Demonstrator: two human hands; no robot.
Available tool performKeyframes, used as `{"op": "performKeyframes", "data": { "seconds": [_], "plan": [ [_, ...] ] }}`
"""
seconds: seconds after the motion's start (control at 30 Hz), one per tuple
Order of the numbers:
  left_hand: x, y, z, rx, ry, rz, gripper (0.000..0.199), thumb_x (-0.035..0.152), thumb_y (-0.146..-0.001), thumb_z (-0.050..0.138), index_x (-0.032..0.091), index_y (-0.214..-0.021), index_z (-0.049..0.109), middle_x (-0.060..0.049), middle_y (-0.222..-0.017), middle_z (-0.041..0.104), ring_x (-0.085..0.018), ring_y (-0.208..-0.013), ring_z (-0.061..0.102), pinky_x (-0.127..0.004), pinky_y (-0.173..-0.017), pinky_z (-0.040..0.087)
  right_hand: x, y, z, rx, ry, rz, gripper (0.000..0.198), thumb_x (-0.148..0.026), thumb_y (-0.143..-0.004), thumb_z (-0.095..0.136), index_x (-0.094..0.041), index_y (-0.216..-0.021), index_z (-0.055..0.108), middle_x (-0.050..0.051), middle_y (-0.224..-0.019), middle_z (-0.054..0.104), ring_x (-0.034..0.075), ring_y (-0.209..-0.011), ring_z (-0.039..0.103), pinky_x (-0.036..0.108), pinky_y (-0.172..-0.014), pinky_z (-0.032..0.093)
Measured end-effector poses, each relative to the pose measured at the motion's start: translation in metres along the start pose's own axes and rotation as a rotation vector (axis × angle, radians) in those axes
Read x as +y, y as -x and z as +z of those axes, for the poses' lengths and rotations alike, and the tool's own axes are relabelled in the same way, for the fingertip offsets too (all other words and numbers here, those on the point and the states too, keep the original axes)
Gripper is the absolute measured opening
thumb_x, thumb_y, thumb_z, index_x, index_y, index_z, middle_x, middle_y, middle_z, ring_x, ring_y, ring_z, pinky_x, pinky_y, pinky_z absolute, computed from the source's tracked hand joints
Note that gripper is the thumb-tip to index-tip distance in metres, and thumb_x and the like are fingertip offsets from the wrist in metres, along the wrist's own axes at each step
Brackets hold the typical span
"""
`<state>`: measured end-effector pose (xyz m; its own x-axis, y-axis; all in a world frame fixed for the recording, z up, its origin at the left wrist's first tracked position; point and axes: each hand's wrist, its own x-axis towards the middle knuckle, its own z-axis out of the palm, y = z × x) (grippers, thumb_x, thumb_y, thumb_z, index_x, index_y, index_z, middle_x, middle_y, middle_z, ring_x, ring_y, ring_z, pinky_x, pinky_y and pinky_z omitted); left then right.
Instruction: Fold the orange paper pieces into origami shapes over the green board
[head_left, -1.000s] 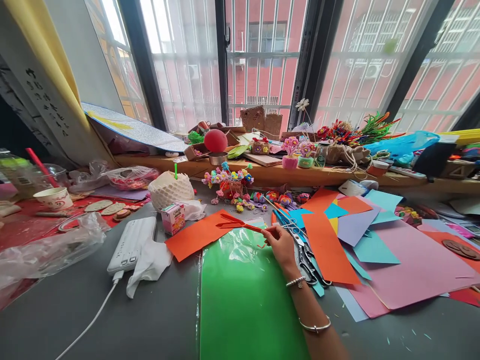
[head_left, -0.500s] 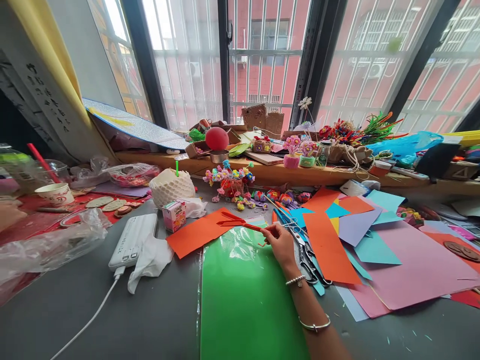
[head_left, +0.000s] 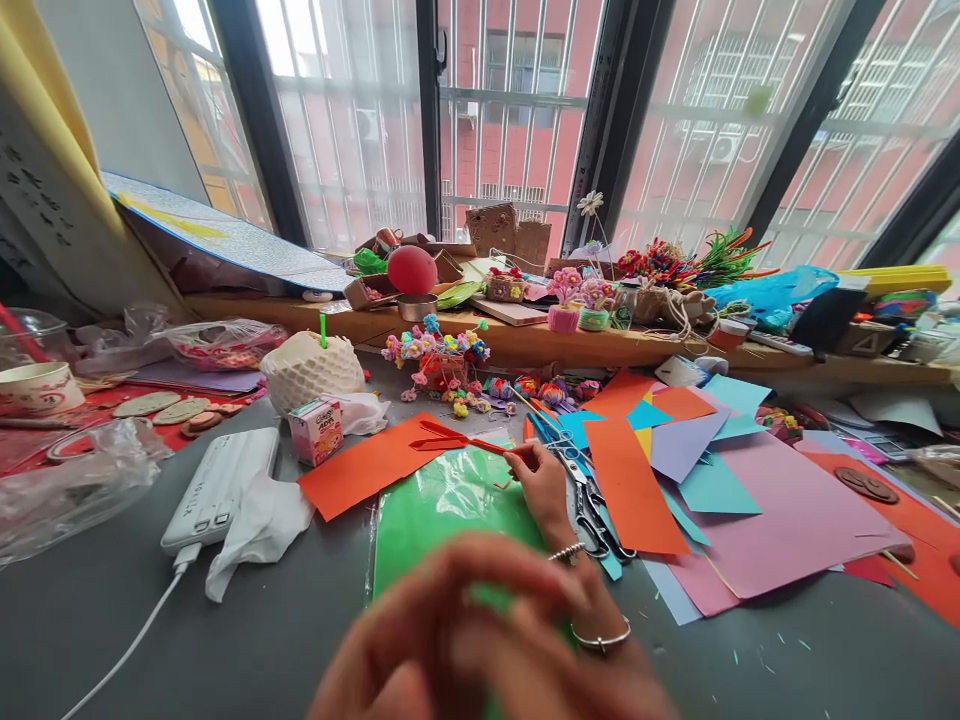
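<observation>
My right hand [head_left: 541, 487], with bracelets at the wrist, pinches the end of a narrow red-orange paper strip [head_left: 469, 440] whose far end splits into pointed pieces. The strip lies over a wider orange paper piece [head_left: 367, 465] and the top of a green sheet pack [head_left: 420, 530] in clear plastic. A small curl of orange paper [head_left: 504, 485] hangs below the fingertips. Close to the camera, my left hand [head_left: 450, 630] is raised, bent and smeared by motion; whether it holds anything cannot be made out. It covers the lower green pack and part of my right forearm.
Scissors [head_left: 596, 510] lie right of my right hand, beside orange, blue and purple papers and a large pink sheet [head_left: 795, 520]. Leftward are a white power bank [head_left: 225, 485] with a cable, a tissue [head_left: 259, 540] and a small pink box [head_left: 315, 432]. Crafts crowd the windowsill [head_left: 510, 335].
My left hand has come up into view from below, close to the camera. My right hand keeps its pinch on the strip. The view has shifted slightly, so everything sits further left.
</observation>
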<state>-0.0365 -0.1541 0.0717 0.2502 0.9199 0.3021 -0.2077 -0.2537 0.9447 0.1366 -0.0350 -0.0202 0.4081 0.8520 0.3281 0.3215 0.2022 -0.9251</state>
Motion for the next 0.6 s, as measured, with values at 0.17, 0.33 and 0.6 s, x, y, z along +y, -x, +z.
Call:
{"op": "performKeyframes", "data": {
  "seconds": [0.17, 0.33, 0.6],
  "plan": [
    [0.002, -0.07, 0.005, 0.216, -0.056, 0.094, 0.038, 0.031, -0.06, 0.068, 0.021, -0.093, 0.052, 0.0, -0.069, 0.064, -0.019, -0.073, 0.062, -0.031, -0.071, 0.049, 0.004, -0.002, 0.001, 0.034, -0.021, 0.017, 0.016, -0.032, -0.068, 0.053, -0.016, -0.069, 0.057, 0.003, -0.063, 0.06, 0.015, -0.059, 0.057, 0.025, -0.055, 0.045],
    [-0.061, -0.133, -0.025, 0.233, -0.308, 0.069, 0.049, 0.032, -0.057, 0.069, 0.015, -0.098, 0.047, -0.001, -0.069, 0.061, -0.016, -0.068, 0.059, -0.029, -0.066, 0.048, 0.008, -0.004, 0.002, 0.004, -0.181, 0.099, 0.021, -0.033, -0.064, 0.057, -0.014, -0.071, 0.058, 0.004, -0.063, 0.061, 0.015, -0.056, 0.059, 0.027, -0.054, 0.048],
    [-0.107, -0.151, -0.038, -0.158, -0.284, -0.131, 0.03, 0.034, -0.062, 0.062, 0.012, -0.082, 0.061, -0.007, -0.08, 0.063, -0.016, -0.07, 0.059, -0.025, -0.059, 0.048, 0.004, -0.004, 0.003, -0.167, -0.275, 0.106, 0.025, -0.037, -0.06, 0.062, -0.014, -0.067, 0.058, 0.002, -0.057, 0.059, 0.014, -0.052, 0.058, 0.026, -0.05, 0.049]
  ]
}}
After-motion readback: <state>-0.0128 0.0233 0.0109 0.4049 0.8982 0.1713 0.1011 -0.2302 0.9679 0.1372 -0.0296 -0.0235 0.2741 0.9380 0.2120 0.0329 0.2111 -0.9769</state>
